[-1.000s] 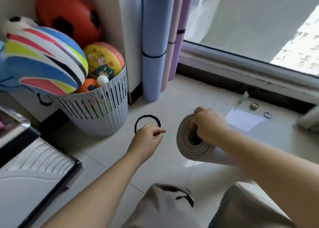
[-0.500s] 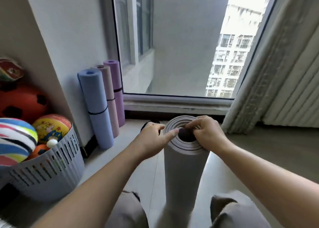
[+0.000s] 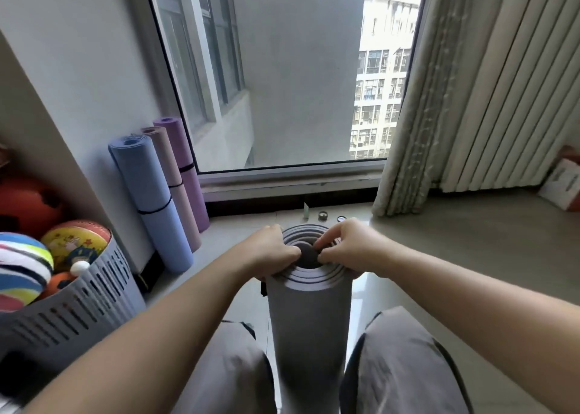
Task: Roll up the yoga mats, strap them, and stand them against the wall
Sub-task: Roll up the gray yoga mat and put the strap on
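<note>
Between the earlier frames and this one, the grey mat [image 3: 309, 319] was swung from lying on the floor [image 3: 455, 256] to standing on end between the person's knees [image 3: 398, 351]. The left hand [image 3: 273, 253], which had been lifting the black strap [image 3: 263, 288] off the floor, came up to the roll's top end. Rolling was therefore judged complete for this mat, and strapping appeared to be the step in hand. The left hand had its fingers curled over the top rim on its own side, gripping the outer coils. A short dark piece of the strap showed just beneath that hand against the roll's side, though whether the fingers also pinched it could not be told. The right hand [image 3: 348, 250], directly opposite across the hollow core, pinched the inner coils between thumb and bent fingers. Neither hand was spread open. No band yet circled the grey mat below the hands. Beyond the left hand and further to its left, a blue mat [image 3: 153, 206], a pink mat [image 3: 171, 175] and a purple mat [image 3: 185, 159] stood against the wall [image 3: 94, 84], each already banded, so this roll was judged the next to join them.
</note>
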